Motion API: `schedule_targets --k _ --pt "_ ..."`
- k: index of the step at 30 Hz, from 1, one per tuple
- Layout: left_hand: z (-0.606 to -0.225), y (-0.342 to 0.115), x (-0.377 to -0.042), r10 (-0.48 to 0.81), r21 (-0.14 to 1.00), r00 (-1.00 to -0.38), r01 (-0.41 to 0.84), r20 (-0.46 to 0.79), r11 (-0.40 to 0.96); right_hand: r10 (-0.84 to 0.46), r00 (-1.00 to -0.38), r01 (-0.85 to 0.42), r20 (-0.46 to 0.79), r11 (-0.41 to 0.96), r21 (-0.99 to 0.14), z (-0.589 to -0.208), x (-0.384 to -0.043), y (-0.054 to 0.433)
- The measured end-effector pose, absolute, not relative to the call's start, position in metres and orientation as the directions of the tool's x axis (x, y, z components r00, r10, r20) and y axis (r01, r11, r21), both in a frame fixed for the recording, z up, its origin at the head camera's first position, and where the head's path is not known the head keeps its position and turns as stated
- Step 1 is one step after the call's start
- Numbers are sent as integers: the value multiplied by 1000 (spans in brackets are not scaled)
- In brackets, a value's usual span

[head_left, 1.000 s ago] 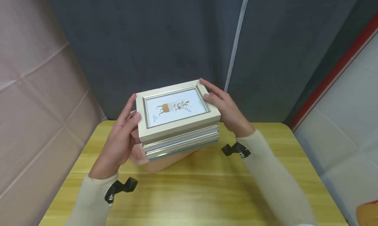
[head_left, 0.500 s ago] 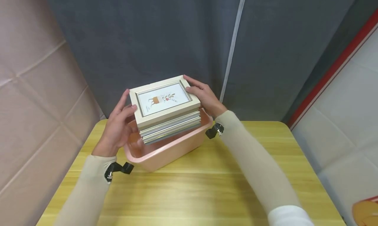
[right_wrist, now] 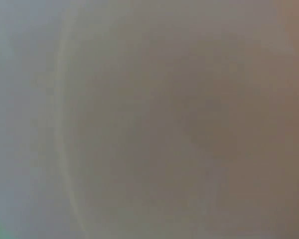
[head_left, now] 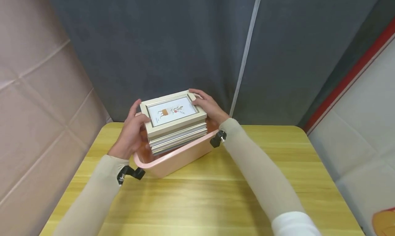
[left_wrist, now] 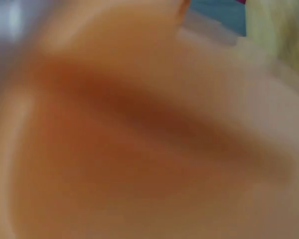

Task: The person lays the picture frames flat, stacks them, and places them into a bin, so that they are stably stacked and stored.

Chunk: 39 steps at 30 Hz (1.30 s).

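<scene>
Between both hands is a stack of several picture frames (head_left: pixel 171 113), the top one cream with a small drawing of an animal and leaves. My left hand (head_left: pixel 131 131) grips the stack's left end, thumb on the top frame's edge. At the far right corner my right hand (head_left: pixel 210 107) holds the other end, its thumb on the top border. Below the stack is a pink plastic bin (head_left: pixel 182 159); the lower frames overlap its opening, and the bin's interior is partly hidden. Both wrist views are filled by blurred close surfaces.
The bin stands on a yellow wood-grain table (head_left: pixel 197 201). A dark grey curtain (head_left: pixel 154 40) hangs behind the table's far edge. Pale walls rise at left and right, and an orange item (head_left: pixel 384 222) shows at the lower right corner.
Both hands have brought the stack of frames leftward over the pink bin, then lowered it a little toward the bin's opening. The grip on both ends stays the same.
</scene>
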<state>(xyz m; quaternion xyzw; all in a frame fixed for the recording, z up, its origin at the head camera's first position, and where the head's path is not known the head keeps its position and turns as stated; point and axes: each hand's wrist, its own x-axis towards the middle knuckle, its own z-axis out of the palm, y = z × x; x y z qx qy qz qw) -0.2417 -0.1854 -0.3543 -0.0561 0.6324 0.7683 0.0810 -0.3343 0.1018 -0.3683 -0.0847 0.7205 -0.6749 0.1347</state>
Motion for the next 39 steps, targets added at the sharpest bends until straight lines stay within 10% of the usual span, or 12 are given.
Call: schedule_targets --k 19,39 --pt "-375 -168 -265 -27 953 -954 -297 -299 -67 -397 -888 219 -232 78 -973 -383 -342 98" --pt "-383 -162 -269 189 915 -895 -393 -403 92 -401 -845 234 -353 317 -919 -388 -342 93"
